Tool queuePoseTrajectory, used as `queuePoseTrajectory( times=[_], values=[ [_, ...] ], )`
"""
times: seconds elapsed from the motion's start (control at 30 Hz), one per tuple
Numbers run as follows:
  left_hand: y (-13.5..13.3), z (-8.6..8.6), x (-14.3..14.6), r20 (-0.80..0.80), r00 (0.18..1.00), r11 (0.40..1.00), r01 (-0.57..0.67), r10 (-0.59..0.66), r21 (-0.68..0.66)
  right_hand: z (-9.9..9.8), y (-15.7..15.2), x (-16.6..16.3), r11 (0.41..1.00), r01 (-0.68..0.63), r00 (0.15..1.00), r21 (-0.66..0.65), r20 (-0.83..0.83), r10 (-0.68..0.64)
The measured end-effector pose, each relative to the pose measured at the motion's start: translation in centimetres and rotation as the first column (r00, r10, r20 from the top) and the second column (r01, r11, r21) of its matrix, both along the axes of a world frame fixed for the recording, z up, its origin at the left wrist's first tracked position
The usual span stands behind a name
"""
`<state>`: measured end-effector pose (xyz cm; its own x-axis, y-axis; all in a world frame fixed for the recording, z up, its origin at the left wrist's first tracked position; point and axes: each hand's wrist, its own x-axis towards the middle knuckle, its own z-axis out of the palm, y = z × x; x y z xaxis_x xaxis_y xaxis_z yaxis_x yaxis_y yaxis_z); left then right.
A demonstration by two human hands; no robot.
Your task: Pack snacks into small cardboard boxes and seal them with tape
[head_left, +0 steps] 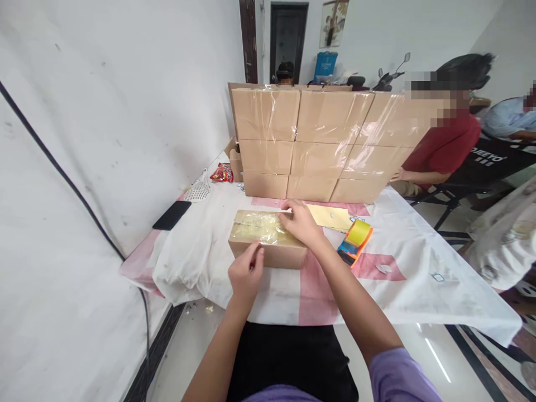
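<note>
A small cardboard box (276, 257) lies in front of me, its top covered with shiny, wrinkled clear yellowish tape (251, 226). My left hand (247, 272) is at the box's front upper edge, thumb and fingers drawn together in a pinch; whatever may be between them is hidden. Over the right part of the top reaches my right hand (302, 223), its bent fingers and thumb closed at the far edge of the box. To the right, an orange and blue tape dispenser (350, 251) with a yellow roll sits beside flat yellowish card sheets (329, 218).
Behind the box stands a wall of stacked, film-wrapped cartons (318, 156). A black phone (172, 215), a white mesh item (196, 192) and a red snack packet (221, 172) lie left on the cloth-covered table (268, 301). A person in red (450, 145) sits at the right.
</note>
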<state>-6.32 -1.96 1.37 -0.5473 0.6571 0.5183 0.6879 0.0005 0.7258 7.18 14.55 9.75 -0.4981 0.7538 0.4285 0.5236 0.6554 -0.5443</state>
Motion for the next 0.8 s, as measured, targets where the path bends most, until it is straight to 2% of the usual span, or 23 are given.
queuePoseTrajectory(
  times=[0.07, 0.1, 0.13, 0.2, 0.27, 0.37, 0.5, 0.67, 0.73, 0.8],
  values=[
    [-0.2, 1.0, -2.2, 0.022, 0.985, 0.981, -0.173, 0.172, 0.088, -0.7, -0.3, 1.4, 1.000, 0.003, 0.992, -0.003, -0.128, -0.003],
    [-0.2, 1.6, -3.6, 0.033, 0.974, 0.968, -0.225, 0.222, 0.112, -1.2, -0.6, 2.1, 0.999, 0.001, 0.984, -0.032, -0.179, -0.007],
    [0.0, 2.1, -4.9, 0.034, 0.975, 0.969, -0.222, 0.219, 0.112, -1.8, -0.8, 2.8, 0.997, -0.011, 0.975, -0.083, -0.223, -0.008],
    [0.5, 2.9, -7.0, 0.037, 0.996, 0.995, -0.086, 0.085, 0.042, -3.1, -1.5, 3.9, 0.973, -0.058, 0.956, -0.222, -0.292, -0.009],
    [1.0, 3.3, -8.1, 0.062, 0.997, 0.998, 0.058, -0.056, -0.039, -4.2, -2.1, 4.5, 0.934, -0.099, 0.939, -0.343, -0.342, -0.026],
    [1.1, 3.3, -7.5, 0.055, 0.993, 0.994, 0.106, -0.105, -0.022, -5.1, -2.7, 4.6, 0.902, -0.111, 0.917, -0.418, -0.392, -0.069],
    [0.3, 3.6, -5.8, 0.048, 0.991, 0.991, 0.121, -0.123, 0.053, -5.4, -2.9, 4.3, 0.897, -0.100, 0.902, -0.431, -0.419, -0.101],
    [-0.4, 5.3, -5.9, 0.192, 0.981, 0.980, 0.034, 0.004, -0.194, -5.5, -3.9, 4.8, 0.930, -0.023, 0.909, -0.366, -0.395, -0.133],
    [-0.5, 6.0, -6.1, 0.150, 0.988, 0.969, 0.020, 0.017, -0.246, -5.5, -4.4, 5.0, 0.953, -0.001, 0.921, -0.302, -0.371, -0.116],
    [-0.7, 6.5, -6.1, 0.044, 0.999, 0.966, 0.004, 0.007, -0.260, -5.4, -4.9, 5.2, 0.975, 0.020, 0.935, -0.223, -0.341, -0.097]
  ],
)
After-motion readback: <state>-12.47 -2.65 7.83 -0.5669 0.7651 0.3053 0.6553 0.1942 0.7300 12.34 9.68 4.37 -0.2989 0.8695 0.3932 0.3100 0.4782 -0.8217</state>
